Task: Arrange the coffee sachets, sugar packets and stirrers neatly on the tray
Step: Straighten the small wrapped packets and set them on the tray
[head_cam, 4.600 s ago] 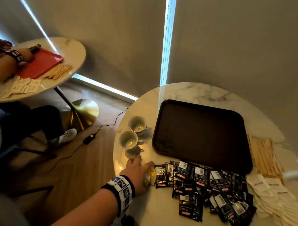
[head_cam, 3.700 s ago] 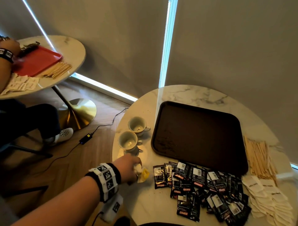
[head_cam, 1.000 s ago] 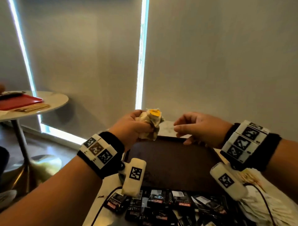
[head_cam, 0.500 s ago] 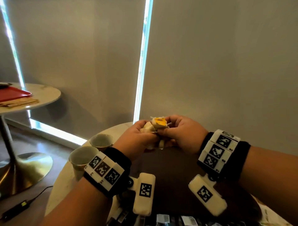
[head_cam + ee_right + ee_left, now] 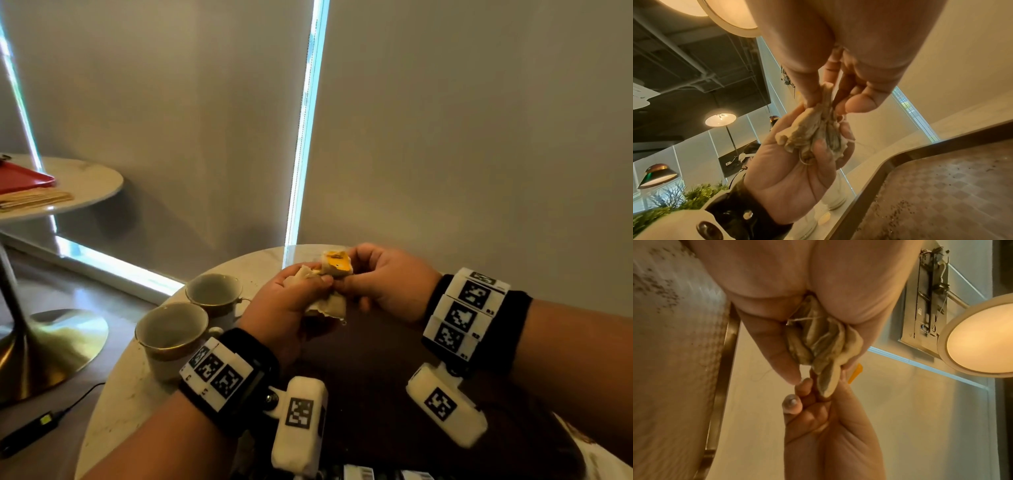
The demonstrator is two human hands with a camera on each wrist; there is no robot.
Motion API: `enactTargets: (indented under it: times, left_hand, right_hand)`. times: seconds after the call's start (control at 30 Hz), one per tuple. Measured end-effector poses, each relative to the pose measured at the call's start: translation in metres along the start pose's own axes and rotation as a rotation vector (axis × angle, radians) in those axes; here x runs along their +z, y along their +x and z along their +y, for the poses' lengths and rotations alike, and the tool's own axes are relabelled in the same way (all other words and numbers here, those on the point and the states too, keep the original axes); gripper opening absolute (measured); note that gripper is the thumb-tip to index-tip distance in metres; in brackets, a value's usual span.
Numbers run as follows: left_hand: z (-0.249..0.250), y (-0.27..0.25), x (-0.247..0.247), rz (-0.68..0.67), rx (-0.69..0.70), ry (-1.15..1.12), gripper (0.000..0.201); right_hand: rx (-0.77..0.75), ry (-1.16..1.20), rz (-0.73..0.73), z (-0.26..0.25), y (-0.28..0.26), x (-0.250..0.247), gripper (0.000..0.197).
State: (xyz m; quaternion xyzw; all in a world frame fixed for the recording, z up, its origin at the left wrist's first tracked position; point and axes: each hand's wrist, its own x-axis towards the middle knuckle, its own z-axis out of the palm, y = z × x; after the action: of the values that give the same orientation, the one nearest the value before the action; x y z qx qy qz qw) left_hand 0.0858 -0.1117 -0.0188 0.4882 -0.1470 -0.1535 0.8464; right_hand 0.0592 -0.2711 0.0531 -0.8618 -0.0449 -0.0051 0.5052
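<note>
Both hands hold a crumpled wad of pale tea bags (image 5: 325, 301) with a yellow tag (image 5: 337, 264) above the far part of the dark brown tray (image 5: 376, 363). My left hand (image 5: 317, 281) grips the wad (image 5: 818, 340) in its curled fingers. My right hand (image 5: 346, 285) pinches the wad's top end (image 5: 825, 97) between thumb and fingers. The tray floor (image 5: 941, 186) is bare apart from dark specks. Black coffee sachets (image 5: 356, 473) show at the bottom edge and white sugar packets (image 5: 609, 460) at the bottom right. No stirrers are in view.
Two empty gold-rimmed cups (image 5: 171, 332) (image 5: 214, 292) stand on the marble table left of the tray. A second round table (image 5: 85, 181) at far left carries a red tray (image 5: 20, 178). A cable with an adapter (image 5: 34, 428) lies on the floor.
My left hand lifted the wad off the table beside the cups. My right hand came in and took hold of its top. Both hands now sit slightly lower over the tray.
</note>
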Motion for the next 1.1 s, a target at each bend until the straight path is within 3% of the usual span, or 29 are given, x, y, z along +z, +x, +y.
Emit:
enactTargets:
  times: [0.17,0.33,0.57,0.67,1.1]
  left_hand:
    - [0.002,0.001,-0.005,0.076,0.018,0.025,0.02]
    - [0.002,0.001,-0.008,0.069,0.015,0.067,0.022]
    - [-0.001,0.002,-0.008,0.083,-0.021,-0.001,0.038]
    - [-0.002,0.003,-0.01,0.1,-0.023,-0.007,0.03]
    - [0.001,0.007,-0.019,0.173,0.023,-0.03,0.027]
  right_hand:
    - [-0.029,0.021,0.037,-0.001,0.012,-0.001,0.04]
    - [-0.095,0.082,0.038,-0.005,0.015,0.001,0.023]
    - [-0.124,0.019,0.075,-0.004,0.02,-0.001,0.023]
    - [-0.132,0.027,0.103,-0.002,0.021,-0.003,0.023]
    - [-0.082,0.125,0.208,0.004,0.032,-0.012,0.027]
